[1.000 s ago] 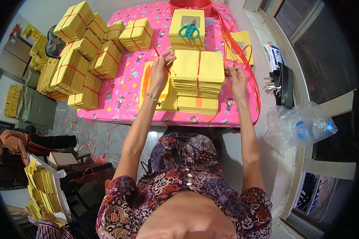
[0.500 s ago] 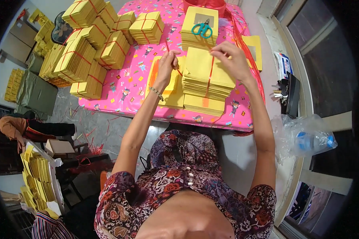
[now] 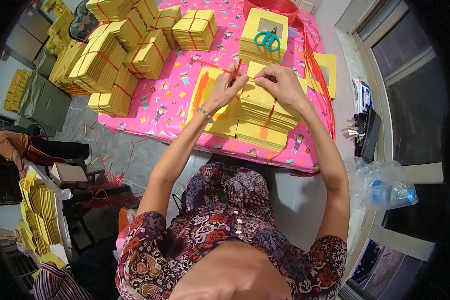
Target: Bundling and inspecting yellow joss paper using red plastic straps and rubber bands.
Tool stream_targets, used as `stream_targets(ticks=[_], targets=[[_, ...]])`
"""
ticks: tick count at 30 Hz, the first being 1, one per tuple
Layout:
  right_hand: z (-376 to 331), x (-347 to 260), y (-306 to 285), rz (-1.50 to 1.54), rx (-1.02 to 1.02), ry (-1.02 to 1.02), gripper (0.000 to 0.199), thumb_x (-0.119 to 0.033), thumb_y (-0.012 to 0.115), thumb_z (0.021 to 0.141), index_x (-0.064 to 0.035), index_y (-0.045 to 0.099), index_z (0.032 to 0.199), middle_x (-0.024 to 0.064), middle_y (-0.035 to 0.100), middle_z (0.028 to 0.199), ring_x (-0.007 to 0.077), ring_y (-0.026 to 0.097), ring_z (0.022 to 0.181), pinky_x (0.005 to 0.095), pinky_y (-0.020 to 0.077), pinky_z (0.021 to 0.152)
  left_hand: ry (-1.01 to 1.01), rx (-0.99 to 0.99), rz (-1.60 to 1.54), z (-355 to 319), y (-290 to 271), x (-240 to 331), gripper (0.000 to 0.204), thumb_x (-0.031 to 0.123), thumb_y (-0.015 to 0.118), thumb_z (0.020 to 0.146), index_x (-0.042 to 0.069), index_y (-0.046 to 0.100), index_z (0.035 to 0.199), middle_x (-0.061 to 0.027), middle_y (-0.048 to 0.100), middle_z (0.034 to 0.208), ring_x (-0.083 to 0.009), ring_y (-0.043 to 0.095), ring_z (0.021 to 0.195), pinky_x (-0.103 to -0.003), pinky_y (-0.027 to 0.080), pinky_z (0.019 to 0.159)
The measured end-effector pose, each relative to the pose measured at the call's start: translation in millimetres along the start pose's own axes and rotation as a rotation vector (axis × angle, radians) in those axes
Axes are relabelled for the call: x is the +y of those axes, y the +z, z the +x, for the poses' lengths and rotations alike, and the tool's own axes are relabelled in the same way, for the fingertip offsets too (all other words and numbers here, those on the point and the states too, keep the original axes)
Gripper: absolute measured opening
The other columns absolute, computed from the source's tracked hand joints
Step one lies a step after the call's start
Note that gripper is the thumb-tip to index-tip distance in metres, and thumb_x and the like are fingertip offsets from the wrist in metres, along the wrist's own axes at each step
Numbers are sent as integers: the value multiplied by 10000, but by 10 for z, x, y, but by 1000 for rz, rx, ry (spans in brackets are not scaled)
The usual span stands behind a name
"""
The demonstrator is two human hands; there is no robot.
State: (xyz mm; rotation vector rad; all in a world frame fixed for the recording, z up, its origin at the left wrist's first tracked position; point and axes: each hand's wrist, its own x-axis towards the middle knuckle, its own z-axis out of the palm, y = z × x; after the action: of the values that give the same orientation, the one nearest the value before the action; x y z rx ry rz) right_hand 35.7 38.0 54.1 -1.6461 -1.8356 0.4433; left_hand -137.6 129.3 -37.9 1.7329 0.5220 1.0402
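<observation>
While both hands meet over the stack of yellow paper, the left hand pinches a thin red string between its fingers, closed tight on the strand, and the right hand grips the same string just beside it, fingers likewise closed on it. The string runs down the front of the stack as a red line. This stack lies near the front edge of the desk, which is covered by a pink patterned cloth, and it rests partly on a flat yellow-and-orange sheet. Behind the hands stands another yellow stack with teal scissors lying on top. To the left, many tied yellow bundles, each crossed with red string, crowd the desk's far side. Loose red string trails along the right edge. A clear plastic bag sits on the sill at the right.
</observation>
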Motion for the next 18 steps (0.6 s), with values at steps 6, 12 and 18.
stream_targets(ticks=[6, 12, 18], targets=[[42, 0, -23, 31, -71, 62, 184, -184, 710, 818, -14, 696, 887, 76, 629, 721, 105, 601, 667, 283, 468, 609, -101, -77, 9, 83, -79, 3, 404, 393, 392, 1022, 38, 507, 867, 31, 418, 738, -72, 360, 665, -245, 327, 607], [75, -174, 172, -376, 20, 50, 509, -496, 746, 702, -37, 583, 850, 105, 602, 683, 243, 626, 668, 368, 473, 617, -175, -116, -79, 103, -128, -6, 410, 403, 400, 1020, 43, 523, 868, 34, 430, 738, -64, 369, 664, -240, 331, 593], [143, -336, 106, -418, -108, 99, 603, -561, 749, 676, -33, 559, 897, 94, 617, 750, 242, 623, 709, 372, 476, 633, -208, -154, 37, 109, -201, 113, 548, 471, 366, 1004, -2, 535, 786, -36, 451, 656, -140, 412, 646, -313, 377, 624]])
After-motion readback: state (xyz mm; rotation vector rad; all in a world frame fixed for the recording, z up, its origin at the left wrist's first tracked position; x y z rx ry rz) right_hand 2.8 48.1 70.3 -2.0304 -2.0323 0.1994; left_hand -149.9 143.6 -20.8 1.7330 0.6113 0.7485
